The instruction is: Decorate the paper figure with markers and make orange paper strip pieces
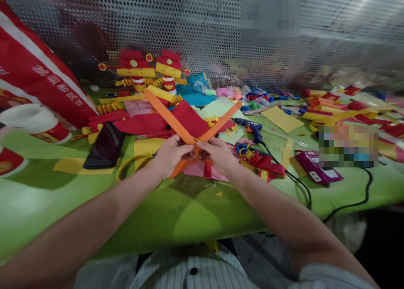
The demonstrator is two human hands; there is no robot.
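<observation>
Two long orange paper strips [170, 120] meet in a V shape between my hands, their free ends pointing up and away. My left hand [175, 152] pinches the joined part from the left. From the right, my right hand [217, 154] pinches the same spot, fingertips nearly touching the left ones. More orange paper shows below the hands. Behind the strips lies a sheet of red paper [188, 117], and a pink sheet [214, 172] lies under my right hand. Yellow-handled scissors [134, 162] rest beside my left hand.
A black phone [105, 146] and paper cups [34, 120] are at the left. Two red-and-yellow paper figures [136, 68] stand at the back. To the right are a blue glue gun [255, 131] with a cord, a purple power socket [318, 168] and paper scraps.
</observation>
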